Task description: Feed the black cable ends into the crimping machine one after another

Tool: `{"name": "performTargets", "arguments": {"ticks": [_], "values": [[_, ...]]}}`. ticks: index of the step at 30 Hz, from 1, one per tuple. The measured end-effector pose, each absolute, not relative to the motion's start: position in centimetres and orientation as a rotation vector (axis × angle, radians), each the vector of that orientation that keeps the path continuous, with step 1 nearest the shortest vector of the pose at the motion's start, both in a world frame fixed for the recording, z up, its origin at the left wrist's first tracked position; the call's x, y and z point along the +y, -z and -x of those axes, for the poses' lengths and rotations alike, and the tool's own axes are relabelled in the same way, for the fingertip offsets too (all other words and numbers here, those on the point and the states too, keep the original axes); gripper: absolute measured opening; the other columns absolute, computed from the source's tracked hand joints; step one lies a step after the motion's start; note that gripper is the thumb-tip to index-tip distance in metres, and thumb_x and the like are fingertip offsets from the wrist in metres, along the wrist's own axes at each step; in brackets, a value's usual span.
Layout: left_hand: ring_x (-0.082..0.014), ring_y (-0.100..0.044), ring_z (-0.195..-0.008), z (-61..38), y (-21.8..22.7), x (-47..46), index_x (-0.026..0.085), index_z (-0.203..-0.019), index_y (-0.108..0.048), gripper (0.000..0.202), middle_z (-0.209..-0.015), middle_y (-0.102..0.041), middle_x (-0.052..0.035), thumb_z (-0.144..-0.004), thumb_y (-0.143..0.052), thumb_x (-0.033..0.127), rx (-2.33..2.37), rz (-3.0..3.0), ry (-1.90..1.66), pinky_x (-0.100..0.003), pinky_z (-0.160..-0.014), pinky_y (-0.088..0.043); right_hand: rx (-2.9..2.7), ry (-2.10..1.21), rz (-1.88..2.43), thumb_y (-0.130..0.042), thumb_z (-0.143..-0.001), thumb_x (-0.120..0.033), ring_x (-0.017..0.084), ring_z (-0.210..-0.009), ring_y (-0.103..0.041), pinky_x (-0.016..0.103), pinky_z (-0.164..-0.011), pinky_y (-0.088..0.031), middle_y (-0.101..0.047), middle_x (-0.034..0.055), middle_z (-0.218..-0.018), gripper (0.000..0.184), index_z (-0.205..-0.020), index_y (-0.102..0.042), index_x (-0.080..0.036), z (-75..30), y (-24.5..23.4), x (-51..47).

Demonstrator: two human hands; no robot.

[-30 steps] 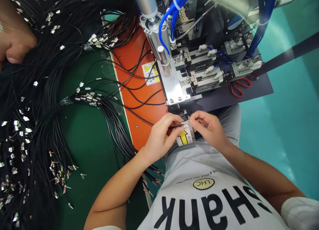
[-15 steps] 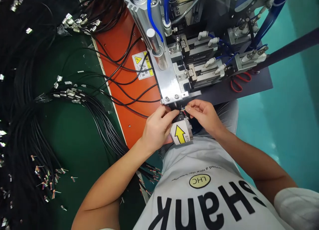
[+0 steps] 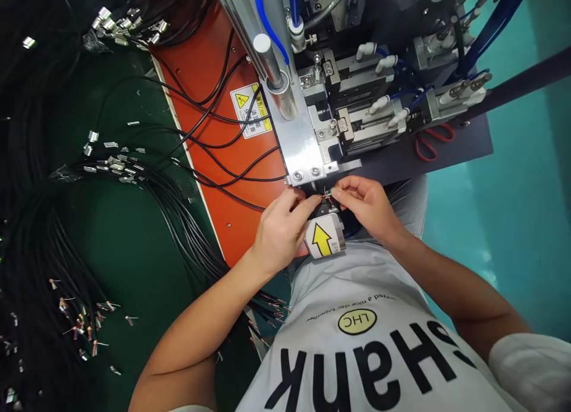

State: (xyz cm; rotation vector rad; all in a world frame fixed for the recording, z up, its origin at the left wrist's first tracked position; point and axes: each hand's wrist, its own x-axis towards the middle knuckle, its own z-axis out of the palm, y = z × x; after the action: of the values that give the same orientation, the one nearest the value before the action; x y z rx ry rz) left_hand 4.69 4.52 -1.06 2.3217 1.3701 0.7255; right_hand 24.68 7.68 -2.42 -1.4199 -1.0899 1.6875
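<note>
Thin coloured wires (image 3: 329, 195) at a cable's end lie between my hands, close to the front of a metal machine (image 3: 303, 147). My left hand (image 3: 281, 225) is closed, thumb and forefinger pinching the wires from the left. From the right, my right hand (image 3: 363, 204) pinches the wire tips with its thumb and forefinger. Just below the fingers sits a rounded part with a yellow arrow label (image 3: 323, 238). The rest of the held cable is hidden by my left hand and the machine.
Black cables (image 3: 214, 177) run across the orange base plate (image 3: 209, 213) to the machine. Cable bundles with metal ends (image 3: 118, 162) lie on the green surface (image 3: 134, 245) at left. Red-handled scissors (image 3: 435, 141) lie right of the machine. Blue air hoses (image 3: 270, 22) rise above it.
The camera view has shifted slightly, so the machine and the cables at left appear a little further left. Both hands keep their pinch on the wires with hardly any movement.
</note>
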Motion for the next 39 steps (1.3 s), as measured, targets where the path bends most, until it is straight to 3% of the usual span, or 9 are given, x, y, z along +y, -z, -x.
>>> {"name": "performTargets", "arguments": {"ticks": [19, 28, 39], "values": [[-0.0213, -0.063, -0.093, -4.6, 1.5, 4.4, 0.019, -0.123, -0.063, 0.033, -0.103, -0.065, -0.0121, -0.099, -0.041, 0.02, 1.373, -2.445, -0.639, -0.035, -0.081, -0.052, -1.236, -1.582, 1.426, -0.068, -0.086, -0.032, 0.012, -0.059, -0.054, 0.028, -0.056, -0.042, -0.059, -0.0027, -0.067, 0.015, -0.082, -0.061, -0.019, -24.6, 3.0, 7.4], [-0.0209, -0.06, -0.084, -4.8, 1.5, 4.5, 0.018, -0.12, -0.064, 0.029, -0.101, -0.067, -0.0114, -0.098, -0.045, 0.021, 1.447, -2.554, -0.563, -0.033, -0.069, -0.042, -1.395, -1.417, 1.486, -0.062, -0.09, -0.028, 0.014, -0.061, -0.058, 0.029, -0.058, -0.044, -0.06, -0.0013, -0.069, 0.011, -0.082, -0.059, -0.021, -24.4, 3.3, 7.0], [-0.0224, -0.06, -0.088, -5.2, 1.2, 4.3, 0.015, -0.118, -0.064, 0.028, -0.097, -0.064, -0.0117, -0.099, -0.044, 0.022, 1.472, -2.496, -0.533, -0.033, -0.071, -0.047, -1.29, -1.51, 1.426, -0.067, -0.089, -0.036, 0.013, -0.061, -0.058, 0.029, -0.06, -0.049, -0.065, 0.0004, -0.076, 0.018, -0.091, -0.067, -0.018, -25.3, 3.3, 7.5]]}}
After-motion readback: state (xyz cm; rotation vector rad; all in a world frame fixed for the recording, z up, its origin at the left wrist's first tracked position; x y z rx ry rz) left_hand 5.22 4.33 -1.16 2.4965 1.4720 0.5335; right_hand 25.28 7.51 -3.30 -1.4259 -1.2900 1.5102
